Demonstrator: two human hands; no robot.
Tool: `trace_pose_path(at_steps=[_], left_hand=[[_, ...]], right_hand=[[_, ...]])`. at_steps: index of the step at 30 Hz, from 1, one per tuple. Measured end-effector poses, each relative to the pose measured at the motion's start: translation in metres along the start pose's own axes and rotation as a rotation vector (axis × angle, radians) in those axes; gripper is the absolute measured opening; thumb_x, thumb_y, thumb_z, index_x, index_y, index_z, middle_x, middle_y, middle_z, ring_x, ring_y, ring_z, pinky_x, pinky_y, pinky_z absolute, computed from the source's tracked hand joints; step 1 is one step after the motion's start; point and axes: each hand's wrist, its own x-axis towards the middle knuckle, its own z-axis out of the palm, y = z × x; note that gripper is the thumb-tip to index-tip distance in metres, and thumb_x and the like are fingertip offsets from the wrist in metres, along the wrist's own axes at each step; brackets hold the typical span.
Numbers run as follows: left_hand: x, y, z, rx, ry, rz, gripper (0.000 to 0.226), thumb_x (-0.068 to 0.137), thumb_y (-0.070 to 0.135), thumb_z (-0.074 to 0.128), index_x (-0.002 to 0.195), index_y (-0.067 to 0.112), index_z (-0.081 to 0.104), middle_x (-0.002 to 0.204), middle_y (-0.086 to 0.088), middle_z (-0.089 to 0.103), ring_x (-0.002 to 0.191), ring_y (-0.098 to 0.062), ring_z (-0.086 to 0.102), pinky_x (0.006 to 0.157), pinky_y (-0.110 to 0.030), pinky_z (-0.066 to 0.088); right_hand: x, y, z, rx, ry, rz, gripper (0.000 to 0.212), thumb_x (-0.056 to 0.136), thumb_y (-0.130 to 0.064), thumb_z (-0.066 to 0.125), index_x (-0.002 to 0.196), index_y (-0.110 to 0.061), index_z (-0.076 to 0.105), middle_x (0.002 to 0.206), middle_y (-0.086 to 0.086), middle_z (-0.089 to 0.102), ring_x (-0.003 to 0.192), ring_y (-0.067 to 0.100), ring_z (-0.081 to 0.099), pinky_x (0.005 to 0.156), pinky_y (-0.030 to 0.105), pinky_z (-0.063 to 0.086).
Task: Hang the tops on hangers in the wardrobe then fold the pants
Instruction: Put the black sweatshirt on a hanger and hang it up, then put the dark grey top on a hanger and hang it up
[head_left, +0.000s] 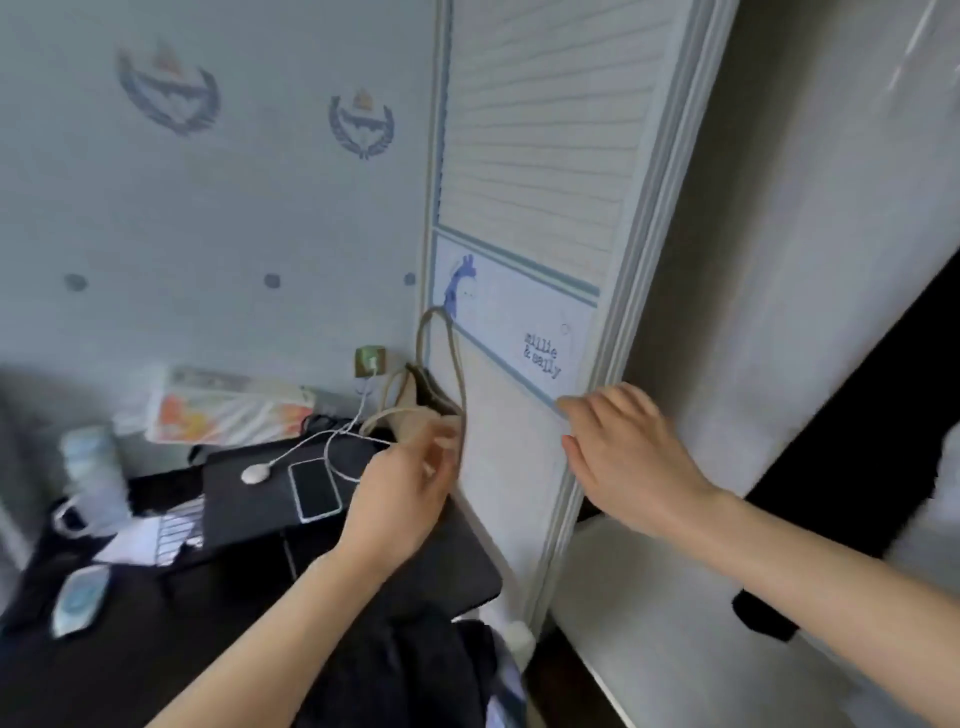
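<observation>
The wardrobe (524, 260) stood at centre right, its slatted sliding door (550, 130) bearing a printed band with a blue giraffe figure. The right hand (618, 452) reached toward the door's edge with fingers spread and relaxed, holding nothing. The left hand (405, 483) hovered near a tan bag (415, 405) leaning against the door; its fingers were motion-blurred, so whether they pinched the bag's looped handle (447, 364) could not be determined. Dark clothing (410, 670) lay at the bottom edge of the view, below the forearms. To the left, a dark counter (156, 623) carried a phone (314, 488), a white charging cable (332, 441) and a laptop (244, 493). Pale blue wallpaper (208, 208) with crest motifs covered the wall behind.
</observation>
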Motion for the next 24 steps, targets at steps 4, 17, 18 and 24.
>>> trace_pose_path(at_steps=[4, 17, 18, 24], left_hand=[[-0.116, -0.039, -0.053, 0.169, 0.142, -0.300, 0.015, 0.096, 0.036, 0.050, 0.105, 0.048, 0.051, 0.082, 0.020, 0.068, 0.073, 0.000, 0.063, 0.063, -0.031, 0.054], [-0.521, -0.004, -0.109, 0.220, 0.651, -1.158, 0.025, 0.094, 0.017, 0.052, 0.088, 0.041, 0.054, 0.076, 0.005, 0.069, 0.074, -0.016, 0.066, 0.074, -0.037, 0.054], [-0.544, -0.002, -0.111, 0.210, 0.693, -1.204, 0.023, 0.094, 0.015, 0.052, 0.091, 0.037, 0.056, 0.078, 0.003, 0.070, 0.076, -0.018, 0.066, 0.075, -0.038, 0.054], [-0.692, 0.009, -0.141, 0.082, 0.958, -1.492, 0.017, 0.094, 0.010, 0.050, 0.099, 0.021, 0.062, 0.073, 0.001, 0.071, 0.072, -0.021, 0.066, 0.070, -0.035, 0.053]], right_hand=[[-0.027, -0.090, 0.032, 0.316, 0.012, -0.178, 0.026, 0.086, -0.021, 0.060, 0.107, -0.006, 0.064, 0.088, 0.008, 0.067, 0.086, 0.031, 0.061, 0.081, 0.043, 0.050], [-0.181, -0.373, -0.020, 0.855, -0.197, -0.869, 0.034, 0.095, -0.031, 0.049, 0.121, -0.010, 0.058, 0.094, 0.001, 0.067, 0.094, 0.024, 0.060, 0.082, 0.037, 0.050], [-0.191, -0.392, -0.028, 0.876, -0.211, -0.912, 0.035, 0.096, -0.032, 0.047, 0.123, -0.011, 0.056, 0.097, 0.000, 0.067, 0.098, 0.023, 0.059, 0.087, 0.037, 0.048], [-0.264, -0.530, -0.088, 0.872, -0.321, -1.155, 0.035, 0.098, -0.037, 0.037, 0.125, -0.018, 0.049, 0.113, -0.002, 0.063, 0.109, 0.022, 0.052, 0.088, 0.036, 0.043]])
